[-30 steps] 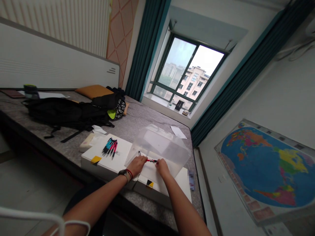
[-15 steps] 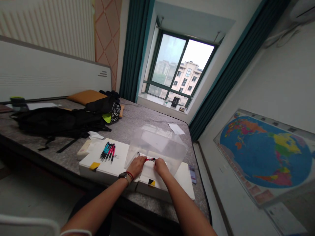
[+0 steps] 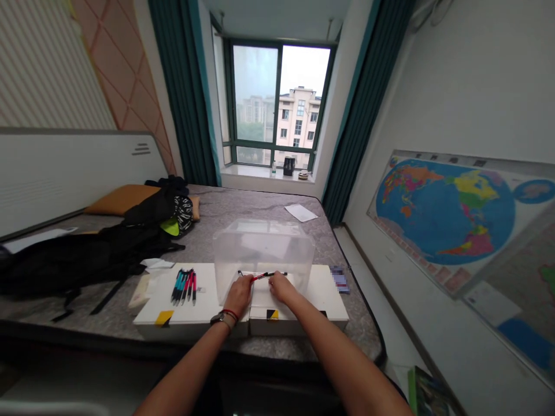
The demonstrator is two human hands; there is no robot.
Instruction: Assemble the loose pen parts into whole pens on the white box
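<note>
Both hands work over the white boxes, at the open front of a clear plastic bin (image 3: 264, 245). My left hand (image 3: 238, 294) is closed on a red-and-black pen (image 3: 260, 277); a dark tip sticks out beyond its fingers on the left. Pinched fingers of my right hand (image 3: 281, 287) are at the pen's black end, where a dark piece shows past them. Whether that piece belongs to the same pen, I cannot tell. To the left, several turquoise and red pens (image 3: 184, 286) lie side by side on a white box (image 3: 158, 303).
A second white box (image 3: 327, 294) stands beside the first, both on a grey mattress (image 3: 247, 202). White tissue (image 3: 156, 264), a black backpack (image 3: 104, 245) and an orange cushion (image 3: 117, 199) lie left. A paper sheet (image 3: 300, 212) rests behind the bin.
The view has levelled and turned to the right. My hands stay close together at the pen, and its dark end now shows further beyond my right fingers.
</note>
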